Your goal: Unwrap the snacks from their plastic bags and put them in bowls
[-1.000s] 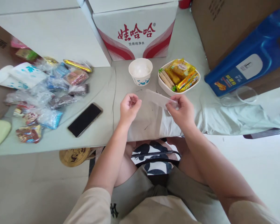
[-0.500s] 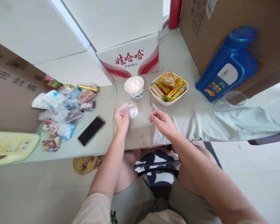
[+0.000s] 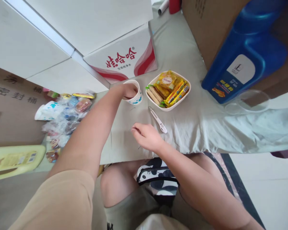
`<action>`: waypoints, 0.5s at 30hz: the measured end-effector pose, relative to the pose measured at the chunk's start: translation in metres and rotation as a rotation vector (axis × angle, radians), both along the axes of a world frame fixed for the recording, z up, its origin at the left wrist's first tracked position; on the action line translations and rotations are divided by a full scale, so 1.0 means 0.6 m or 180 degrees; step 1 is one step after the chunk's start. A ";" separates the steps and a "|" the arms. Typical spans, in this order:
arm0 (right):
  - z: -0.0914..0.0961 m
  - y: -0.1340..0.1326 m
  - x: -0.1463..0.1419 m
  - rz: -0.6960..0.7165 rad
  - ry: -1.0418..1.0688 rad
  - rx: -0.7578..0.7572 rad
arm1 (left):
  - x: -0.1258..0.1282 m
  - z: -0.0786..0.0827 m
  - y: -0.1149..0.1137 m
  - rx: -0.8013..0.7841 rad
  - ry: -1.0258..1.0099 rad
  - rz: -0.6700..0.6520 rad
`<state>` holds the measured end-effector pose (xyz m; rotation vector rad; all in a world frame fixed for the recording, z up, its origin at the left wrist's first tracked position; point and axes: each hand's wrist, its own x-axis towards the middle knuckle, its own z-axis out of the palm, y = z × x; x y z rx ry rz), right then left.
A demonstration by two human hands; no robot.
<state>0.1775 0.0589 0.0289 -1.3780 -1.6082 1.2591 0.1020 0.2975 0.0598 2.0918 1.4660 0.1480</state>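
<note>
My left hand [image 3: 129, 91] reaches down inside a white paper cup [image 3: 137, 99] with blue leaf print; the cup wall hides its fingers, and the clear plastic wrapping is out of sight. Low over the cloth, my right hand [image 3: 147, 135] is closed, fingertips pinched together; anything between them is too small to name. A white utility knife [image 3: 158, 120] lies between that hand and a square white bowl [image 3: 168, 109]. Yellow-wrapped snacks [image 3: 171, 84] and biscuit sticks [image 3: 156, 93] fill the bowl.
At the left are wrapped snacks [image 3: 69, 116], a tipped paper cup [image 3: 46, 111] and a pale yellow bottle [image 3: 16, 161]. A white-and-red carton [image 3: 124, 62] stands behind the cup. Rightward are a large blue bottle [image 3: 242, 64] and a clear plastic cup [image 3: 249, 101].
My left hand has gone from above the cloth, where it held clear plastic wrapping, forward into the paper cup. My right hand has moved left and nearer, uncovering the utility knife. The view has shifted.
</note>
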 end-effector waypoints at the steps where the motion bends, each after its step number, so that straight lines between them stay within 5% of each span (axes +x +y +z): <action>1: -0.001 0.002 0.001 0.0020 -0.0029 0.0021 | 0.005 -0.004 0.003 -0.0389 0.0331 -0.0054; 3: -0.002 0.005 0.002 0.0041 -0.0070 0.0033 | 0.013 -0.002 0.002 -0.1153 0.0977 -0.0176; 5: -0.002 0.006 0.002 0.0038 -0.0115 0.0042 | 0.015 0.015 -0.001 -0.1372 0.1155 -0.0228; 9: -0.004 0.003 -0.004 -0.0006 -0.0156 0.0107 | -0.020 0.070 -0.007 -0.0683 0.0816 0.0040; 12: -0.007 -0.005 -0.015 -0.0003 -0.0120 0.0158 | -0.094 0.101 -0.017 0.0160 0.0372 0.0311; 15: -0.010 -0.013 -0.026 -0.0069 -0.0069 0.0256 | -0.181 0.101 -0.043 0.0608 0.0355 0.0547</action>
